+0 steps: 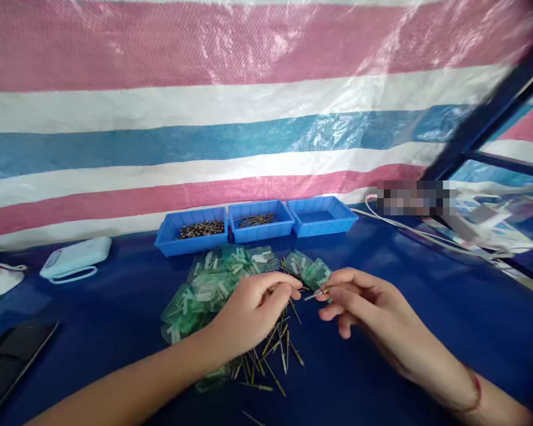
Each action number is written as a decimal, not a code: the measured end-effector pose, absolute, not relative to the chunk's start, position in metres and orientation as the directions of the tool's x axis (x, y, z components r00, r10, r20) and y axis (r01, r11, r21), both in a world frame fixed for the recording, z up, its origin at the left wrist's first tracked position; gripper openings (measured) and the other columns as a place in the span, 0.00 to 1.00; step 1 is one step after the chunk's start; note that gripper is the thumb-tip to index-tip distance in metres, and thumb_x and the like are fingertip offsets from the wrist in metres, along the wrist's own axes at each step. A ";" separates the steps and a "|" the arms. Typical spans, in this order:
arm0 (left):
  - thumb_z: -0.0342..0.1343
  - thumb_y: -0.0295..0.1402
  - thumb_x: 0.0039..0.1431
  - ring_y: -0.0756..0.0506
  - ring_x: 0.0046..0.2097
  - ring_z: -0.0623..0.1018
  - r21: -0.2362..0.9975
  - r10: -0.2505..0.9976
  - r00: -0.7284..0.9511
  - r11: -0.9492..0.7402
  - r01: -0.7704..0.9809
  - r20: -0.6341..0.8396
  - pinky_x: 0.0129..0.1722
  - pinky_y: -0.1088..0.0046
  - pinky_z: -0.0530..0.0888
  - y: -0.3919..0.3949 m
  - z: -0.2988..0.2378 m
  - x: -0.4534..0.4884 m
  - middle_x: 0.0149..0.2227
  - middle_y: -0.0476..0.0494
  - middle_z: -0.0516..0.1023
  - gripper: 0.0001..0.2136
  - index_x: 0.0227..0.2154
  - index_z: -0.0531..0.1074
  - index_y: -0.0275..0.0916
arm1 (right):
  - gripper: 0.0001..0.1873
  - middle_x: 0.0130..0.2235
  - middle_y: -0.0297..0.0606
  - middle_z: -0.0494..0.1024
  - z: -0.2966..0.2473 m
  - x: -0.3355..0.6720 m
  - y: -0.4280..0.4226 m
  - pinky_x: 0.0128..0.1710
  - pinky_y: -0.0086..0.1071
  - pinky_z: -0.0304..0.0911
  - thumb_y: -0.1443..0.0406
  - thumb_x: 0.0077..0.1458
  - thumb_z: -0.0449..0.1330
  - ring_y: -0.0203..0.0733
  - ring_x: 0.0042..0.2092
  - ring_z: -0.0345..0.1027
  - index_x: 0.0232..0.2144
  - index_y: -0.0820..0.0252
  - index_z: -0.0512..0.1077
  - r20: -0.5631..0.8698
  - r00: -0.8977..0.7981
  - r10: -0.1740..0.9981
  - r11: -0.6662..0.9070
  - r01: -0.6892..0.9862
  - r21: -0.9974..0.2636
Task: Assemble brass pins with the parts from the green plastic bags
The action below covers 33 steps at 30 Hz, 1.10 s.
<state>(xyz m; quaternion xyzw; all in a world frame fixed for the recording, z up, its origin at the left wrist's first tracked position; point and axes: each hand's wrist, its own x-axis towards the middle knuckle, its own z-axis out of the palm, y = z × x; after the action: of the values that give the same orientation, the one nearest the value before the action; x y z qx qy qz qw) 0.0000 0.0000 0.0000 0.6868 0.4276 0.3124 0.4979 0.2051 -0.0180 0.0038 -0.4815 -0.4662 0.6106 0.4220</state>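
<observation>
A shiny red, white and blue striped sheet (pixel 204 106) hangs behind a dark-blue tabletop (pixel 359 378).

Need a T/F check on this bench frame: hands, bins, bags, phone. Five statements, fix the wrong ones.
1. The right hand pinches a thin metal piece. True.
2. The green bags are stacked inside the bins. False: the green bags lie on the table, in front of the blue bins.
3. The bins stand in a row before a striped sheet. True.
4. The phone lies beyond the right hand. False: the phone is at the picture's left edge.
5. Loose metal pins lie near the left hand. True.
</observation>
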 end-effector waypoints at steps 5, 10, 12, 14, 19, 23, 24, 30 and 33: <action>0.44 0.44 0.66 0.48 0.32 0.70 0.953 0.888 0.458 -0.111 0.282 -0.032 0.26 0.75 0.62 -0.002 0.003 0.001 0.32 0.45 0.76 0.19 0.34 0.77 0.39 | 0.11 0.33 0.37 0.78 0.004 0.203 -0.021 0.20 0.21 0.66 0.59 0.53 0.65 0.35 0.30 0.74 0.32 0.61 0.72 -0.233 -0.174 0.957 -0.254 -0.110 -0.961; 0.43 0.45 0.66 0.49 0.29 0.66 0.957 0.884 0.462 -0.076 0.280 -0.065 0.25 0.75 0.60 -0.005 0.005 0.003 0.26 0.48 0.69 0.21 0.32 0.77 0.38 | 0.12 0.33 0.36 0.77 0.002 0.202 -0.021 0.19 0.20 0.65 0.58 0.54 0.64 0.33 0.28 0.72 0.31 0.61 0.71 -0.232 -0.191 0.954 -0.258 -0.127 -0.958; 0.43 0.45 0.66 0.49 0.30 0.66 0.960 0.883 0.465 -0.071 0.272 -0.067 0.25 0.75 0.61 -0.006 0.005 0.003 0.27 0.47 0.71 0.20 0.32 0.77 0.39 | 0.12 0.32 0.36 0.77 0.002 0.201 -0.021 0.18 0.20 0.65 0.57 0.55 0.63 0.32 0.28 0.71 0.31 0.61 0.71 -0.217 -0.194 0.957 -0.242 -0.116 -0.963; 0.43 0.44 0.66 0.50 0.29 0.67 0.960 0.879 0.472 -0.078 0.269 -0.061 0.26 0.75 0.62 -0.007 0.003 0.004 0.29 0.47 0.73 0.20 0.33 0.76 0.39 | 0.12 0.31 0.36 0.76 0.002 0.201 -0.022 0.18 0.20 0.64 0.57 0.55 0.62 0.32 0.27 0.70 0.30 0.62 0.71 -0.185 -0.190 0.964 -0.204 -0.088 -0.975; 0.47 0.38 0.65 0.51 0.28 0.69 0.904 0.866 0.497 -0.249 0.347 0.048 0.27 0.75 0.64 -0.007 -0.003 0.005 0.29 0.49 0.74 0.13 0.35 0.76 0.40 | 0.09 0.25 0.32 0.74 0.003 0.204 -0.027 0.19 0.24 0.65 0.59 0.59 0.58 0.30 0.20 0.66 0.34 0.61 0.69 0.018 -0.193 0.981 0.043 0.126 -0.991; 0.48 0.32 0.65 0.52 0.31 0.72 0.791 0.827 0.530 -0.448 0.416 0.190 0.32 0.74 0.67 -0.007 0.000 0.003 0.42 0.47 0.74 0.11 0.44 0.74 0.42 | 0.01 0.27 0.32 0.73 0.004 0.203 -0.034 0.24 0.26 0.65 0.68 0.58 0.57 0.32 0.25 0.67 0.33 0.59 0.69 0.384 -0.209 0.899 0.436 0.503 -0.746; 0.48 0.33 0.64 0.52 0.30 0.72 0.787 0.825 0.535 -0.449 0.422 0.184 0.32 0.74 0.67 -0.007 0.001 0.004 0.42 0.47 0.74 0.11 0.44 0.74 0.42 | 0.02 0.27 0.32 0.73 0.003 0.203 -0.035 0.26 0.27 0.64 0.70 0.57 0.57 0.33 0.25 0.66 0.33 0.59 0.69 0.463 -0.260 0.848 0.522 0.569 -0.635; 0.52 0.37 0.63 0.50 0.29 0.72 0.873 0.824 0.565 -0.306 0.380 0.042 0.28 0.76 0.66 -0.008 0.005 0.010 0.29 0.50 0.74 0.10 0.35 0.76 0.40 | 0.05 0.28 0.35 0.72 -0.001 0.198 -0.035 0.26 0.29 0.61 0.71 0.59 0.56 0.36 0.27 0.66 0.38 0.61 0.69 0.576 -0.497 0.649 0.734 0.609 -0.301; 0.51 0.37 0.64 0.49 0.33 0.75 0.926 0.807 0.591 -0.223 0.304 0.000 0.31 0.76 0.69 -0.004 0.006 0.009 0.33 0.50 0.78 0.10 0.38 0.78 0.42 | 0.07 0.30 0.36 0.73 -0.001 0.199 -0.032 0.28 0.29 0.62 0.71 0.60 0.56 0.36 0.29 0.66 0.42 0.62 0.67 0.593 -0.496 0.634 0.738 0.617 -0.273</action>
<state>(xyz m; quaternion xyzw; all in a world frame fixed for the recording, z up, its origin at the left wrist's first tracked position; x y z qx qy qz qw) 0.0092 -0.0040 0.0057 0.7401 0.3752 0.2524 0.4978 0.1987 -0.0317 -0.0008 -0.3617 -0.8649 0.0125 0.3479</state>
